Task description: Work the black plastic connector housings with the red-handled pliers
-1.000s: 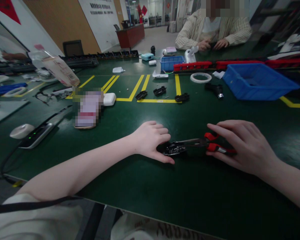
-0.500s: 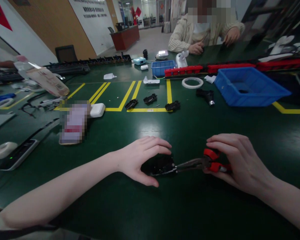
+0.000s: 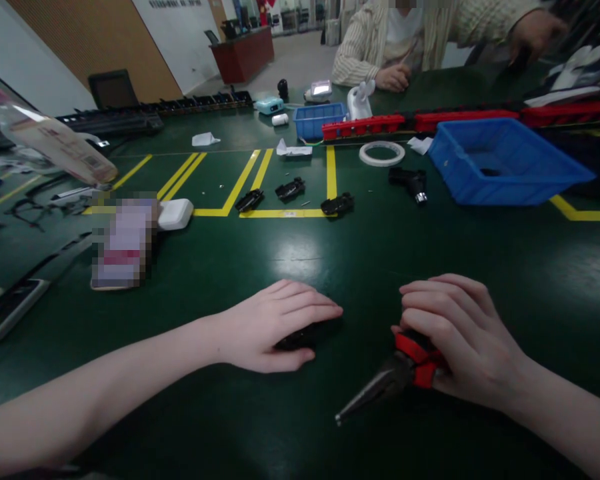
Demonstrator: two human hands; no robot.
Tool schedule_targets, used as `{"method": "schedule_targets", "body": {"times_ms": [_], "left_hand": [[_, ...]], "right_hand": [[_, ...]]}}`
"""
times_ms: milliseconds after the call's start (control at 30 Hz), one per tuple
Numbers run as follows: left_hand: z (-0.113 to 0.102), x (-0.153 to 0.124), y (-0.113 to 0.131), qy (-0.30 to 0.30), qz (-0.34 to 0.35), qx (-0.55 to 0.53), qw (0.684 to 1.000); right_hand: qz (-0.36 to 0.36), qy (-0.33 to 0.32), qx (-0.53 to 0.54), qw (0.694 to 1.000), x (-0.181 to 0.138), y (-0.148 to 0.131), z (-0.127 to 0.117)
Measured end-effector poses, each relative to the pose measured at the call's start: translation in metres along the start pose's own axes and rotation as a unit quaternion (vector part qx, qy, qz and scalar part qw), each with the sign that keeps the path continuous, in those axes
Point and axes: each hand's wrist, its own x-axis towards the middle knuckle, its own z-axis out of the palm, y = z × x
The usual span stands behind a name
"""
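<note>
My left hand point(image 3: 273, 325) lies over a dark black part point(image 3: 303, 337) on the green table, thumb on the near side and fingers along the far side. Most of that part is hidden under the palm, so its kind cannot be made out. Closed around red handles, my right hand point(image 3: 463, 337) holds long-nose pliers point(image 3: 385, 381). Their jaws point down and to the left, apart from the black part. A tiny shiny bit point(image 3: 338, 419) shows at the tip; whether it is a separate piece I cannot tell.
Several small black pieces, one here point(image 3: 337, 204), lie by the yellow tape lines. Farther right are a black tool-like item point(image 3: 409, 181) and a blue bin point(image 3: 510, 190). A phone point(image 3: 125, 243) and a white case point(image 3: 175, 214) lie left. A person point(image 3: 400, 47) sits opposite.
The pliers' jaws have come away from the black part and swung down toward me. My left hand has closed further over the part. The person opposite has stretched an arm out sideways.
</note>
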Motion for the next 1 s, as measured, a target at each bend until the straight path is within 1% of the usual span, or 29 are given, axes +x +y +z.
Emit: {"method": "schedule_targets", "body": {"times_ms": [133,233,433,633,733,833,900,1000], "left_hand": [[0.003,0.000,-0.001,0.043,-0.074,0.022,0.996],[0.001,-0.001,-0.002,0.043,-0.101,0.038,0.993],[-0.005,-0.005,-0.009,0.042,-0.114,0.024,0.992],[-0.006,-0.005,-0.012,0.053,-0.135,0.021,0.989],[-0.004,-0.005,-0.012,0.074,-0.152,0.031,0.985],[-0.005,-0.003,-0.013,0.092,-0.166,0.036,0.981],[-0.006,-0.002,-0.014,0.097,-0.169,0.035,0.980],[-0.008,0.000,-0.016,0.103,-0.171,0.035,0.979]], "right_hand": [[-0.021,-0.013,-0.031,0.999,0.005,0.005,0.003],[-0.022,-0.028,-0.037,0.999,0.015,0.016,0.009],[-0.051,-0.044,-0.055,0.996,0.041,0.047,0.024],[-0.105,-0.041,-0.033,0.993,0.064,0.062,0.035],[-0.093,-0.041,0.001,0.995,0.073,0.066,0.039],[-0.078,-0.062,0.032,0.995,0.076,0.070,0.043],[-0.072,-0.070,0.036,0.994,0.076,0.072,0.044],[-0.072,-0.053,0.016,0.996,0.073,0.075,0.043]]}}
